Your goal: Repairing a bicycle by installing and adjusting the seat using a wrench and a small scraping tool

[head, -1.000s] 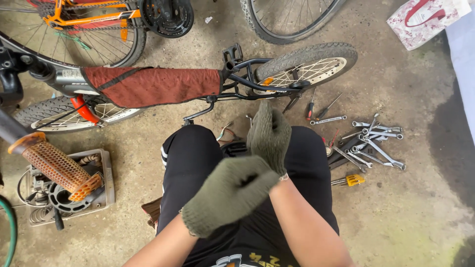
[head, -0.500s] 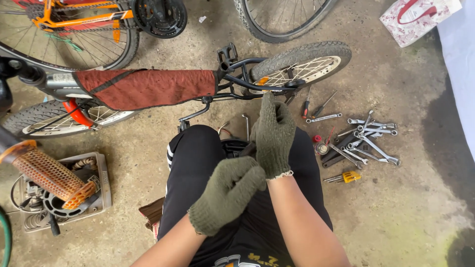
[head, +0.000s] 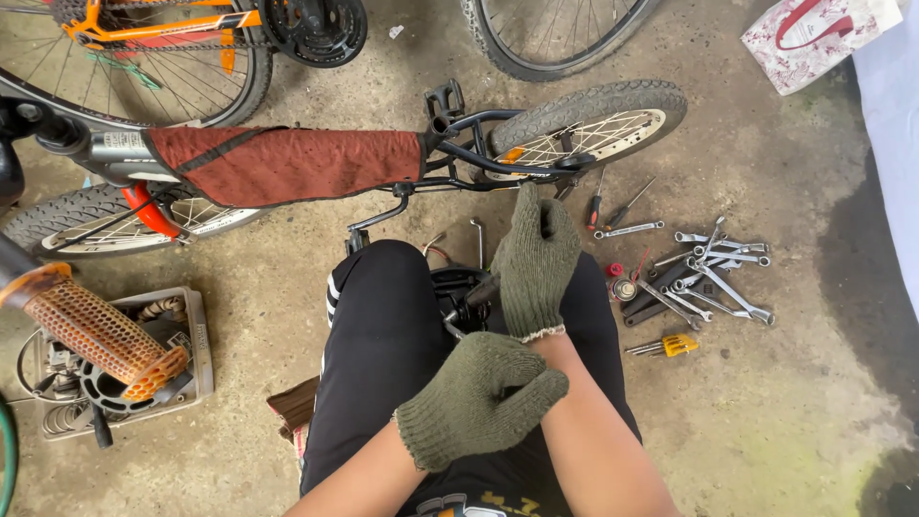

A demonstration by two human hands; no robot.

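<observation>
The person sits on the concrete floor (head: 766,421) with knees drawn up in black trousers, both hands in olive knit gloves. The right hand (head: 534,260) is stretched out flat, fingers straight and together, pointing away from the body; it grips nothing. The left hand (head: 479,397) is curled loosely against the right wrist, its fingers pinching at the cuff of the right glove.

Between the knees, just under the right palm, sits a dark metal bicycle part (head: 459,292); I cannot tell whether the hand touches it. Just beyond lies a small bicycle (head: 402,163) on its side, a red-brown cloth (head: 287,163) draped over its frame and its rear wheel (head: 589,120) near the right fingertips.

To the right on the floor is a scatter of wrenches (head: 713,273), a couple of screwdrivers (head: 613,206) and a small yellow-handled tool (head: 670,345). To the left, a grey tray (head: 196,335) holds sprockets and springs, with an orange handlebar grip (head: 96,330) hanging over it. An orange bicycle (head: 163,29) stands at the top left, and a patterned bag (head: 814,38) lies at the top right.
</observation>
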